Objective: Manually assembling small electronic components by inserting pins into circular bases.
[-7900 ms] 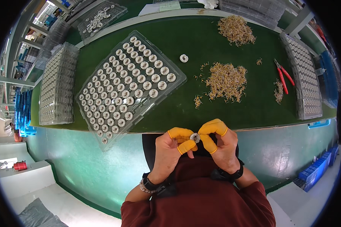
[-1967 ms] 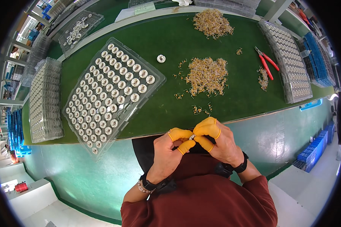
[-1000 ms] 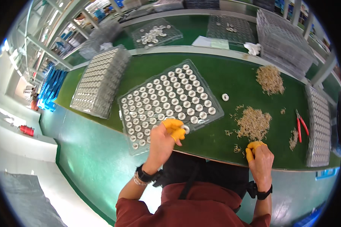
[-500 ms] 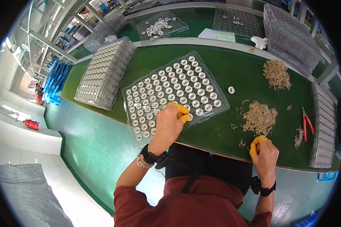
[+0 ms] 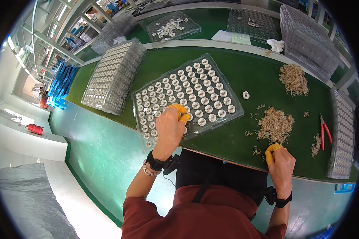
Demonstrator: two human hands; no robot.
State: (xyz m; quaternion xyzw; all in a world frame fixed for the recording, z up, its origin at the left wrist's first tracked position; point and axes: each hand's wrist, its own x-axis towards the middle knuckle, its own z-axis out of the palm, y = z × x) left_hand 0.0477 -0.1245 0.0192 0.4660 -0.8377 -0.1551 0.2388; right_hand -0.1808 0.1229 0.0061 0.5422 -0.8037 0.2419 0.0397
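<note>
A clear plastic tray [image 5: 238, 114] lies slantwise on the green bench, filled with rows of white round parts [image 5: 231, 109]. My left hand [image 5: 170, 126], with yellow finger cots, reaches over its near edge. Its thumb and fingers close at a white round part [image 5: 190, 117]; the hand covers several others. At the near edge of a heap of small bent metal pieces [image 5: 276, 124], my right hand [image 5: 281, 162] is closed, also in yellow cots. Whatever its fingertips pinch is too small or hidden to make out.
Red-handled pliers [image 5: 325, 133] lie at the right beside a small pile of metal pieces [image 5: 316, 146]. A second heap [image 5: 293, 79] lies farther back. Stacked filled trays stand left [image 5: 111, 75] and right [image 5: 342, 135]. One loose white part [image 5: 245, 95] sits near the tray.
My left hand has shifted slightly left and away over the tray, to another white round part. My right hand stays beside the heap. The whole view has shifted slightly.
</note>
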